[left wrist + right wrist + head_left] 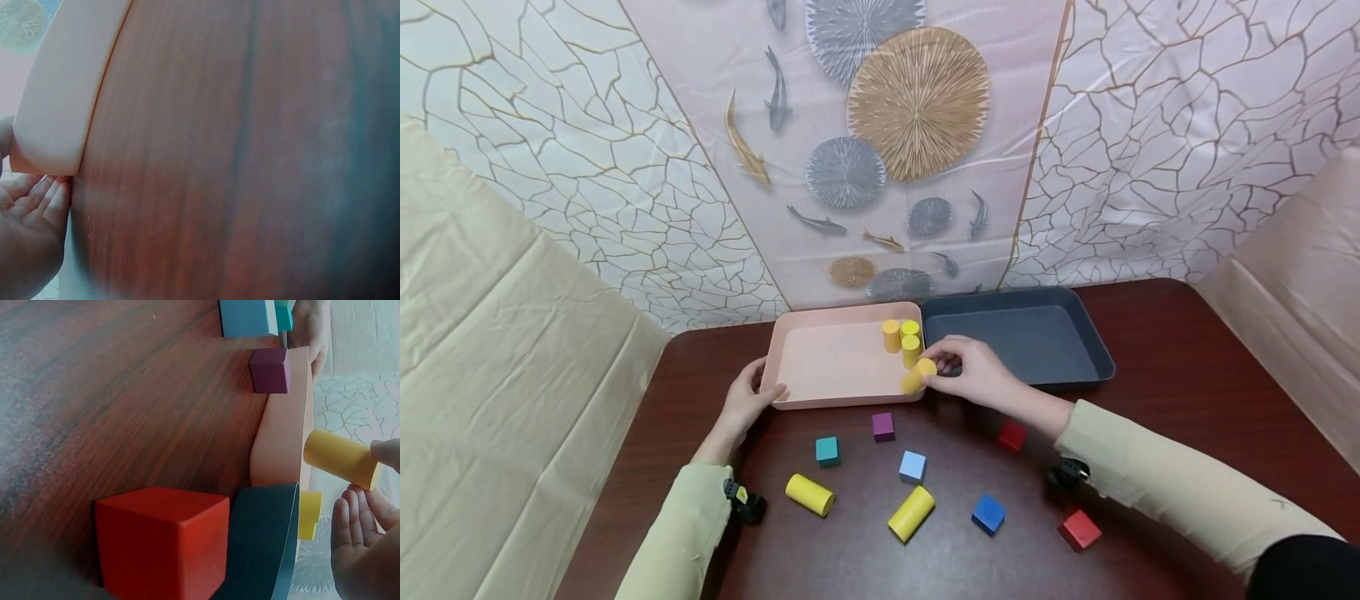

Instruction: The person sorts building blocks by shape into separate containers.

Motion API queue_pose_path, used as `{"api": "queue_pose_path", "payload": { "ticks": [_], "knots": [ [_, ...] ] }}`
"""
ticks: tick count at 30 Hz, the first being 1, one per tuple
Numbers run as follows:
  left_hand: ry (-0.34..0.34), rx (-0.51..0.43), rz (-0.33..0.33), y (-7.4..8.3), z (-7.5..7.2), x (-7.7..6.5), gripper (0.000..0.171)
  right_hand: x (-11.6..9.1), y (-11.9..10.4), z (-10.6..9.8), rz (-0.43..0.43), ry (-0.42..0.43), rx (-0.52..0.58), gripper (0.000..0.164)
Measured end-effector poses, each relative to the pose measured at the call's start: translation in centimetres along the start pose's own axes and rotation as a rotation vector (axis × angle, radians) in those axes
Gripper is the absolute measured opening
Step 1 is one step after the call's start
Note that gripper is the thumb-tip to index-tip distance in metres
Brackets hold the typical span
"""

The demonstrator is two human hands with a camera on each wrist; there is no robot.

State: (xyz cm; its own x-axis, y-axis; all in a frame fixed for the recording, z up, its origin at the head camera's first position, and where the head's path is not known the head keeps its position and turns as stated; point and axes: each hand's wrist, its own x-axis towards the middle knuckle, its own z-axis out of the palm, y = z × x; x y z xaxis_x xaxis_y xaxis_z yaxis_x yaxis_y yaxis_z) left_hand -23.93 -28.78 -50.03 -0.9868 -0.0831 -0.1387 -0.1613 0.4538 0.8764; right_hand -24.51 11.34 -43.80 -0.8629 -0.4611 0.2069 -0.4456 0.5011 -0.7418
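Observation:
My left hand [745, 407] holds the left front corner of a pink tray [826, 354], thumb over the rim and fingers against the outside wall. My right hand [972, 372] pinches a yellow-orange cylinder block [914, 379] by one end, tilted above the tray's right front corner. In the right wrist view that cylinder [340, 458] shows between thumb and fingertips. Inside the tray, along its right side, an orange cylinder [891, 337] and two yellow cylinders [911, 353] stand upright close together.
A dark grey tray [1011, 333] adjoins the pink one. Nearer on the table lie two yellow cylinders [912, 514] and cubes: teal [827, 452], purple [883, 427], light blue [912, 467], blue [988, 515], and two red ones [1079, 531], one beneath the right forearm.

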Motion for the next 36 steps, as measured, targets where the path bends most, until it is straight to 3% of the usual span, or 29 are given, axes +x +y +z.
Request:
{"api": "queue_pose_path", "payload": {
  "ticks": [18, 29, 36],
  "knots": [
    [0.006, 0.008, -0.007, 0.2, 0.2, -0.1, 0.073, 1.8, 1.3, 0.9, 0.111, 0.045, 0.030, 0.029],
    [0.027, 0.038, 0.045, 0.3, 0.2, -0.5, 0.073, 2.6, 2.1, 1.5, 0.161, 0.035, 0.046, 0.029],
    [0.006, 0.002, 0.007, 0.3, 0.2, -0.3, 0.073, 2.8, 2.2, 1.8, 0.182, 0.023, 0.049, 0.028]
  ]
}}
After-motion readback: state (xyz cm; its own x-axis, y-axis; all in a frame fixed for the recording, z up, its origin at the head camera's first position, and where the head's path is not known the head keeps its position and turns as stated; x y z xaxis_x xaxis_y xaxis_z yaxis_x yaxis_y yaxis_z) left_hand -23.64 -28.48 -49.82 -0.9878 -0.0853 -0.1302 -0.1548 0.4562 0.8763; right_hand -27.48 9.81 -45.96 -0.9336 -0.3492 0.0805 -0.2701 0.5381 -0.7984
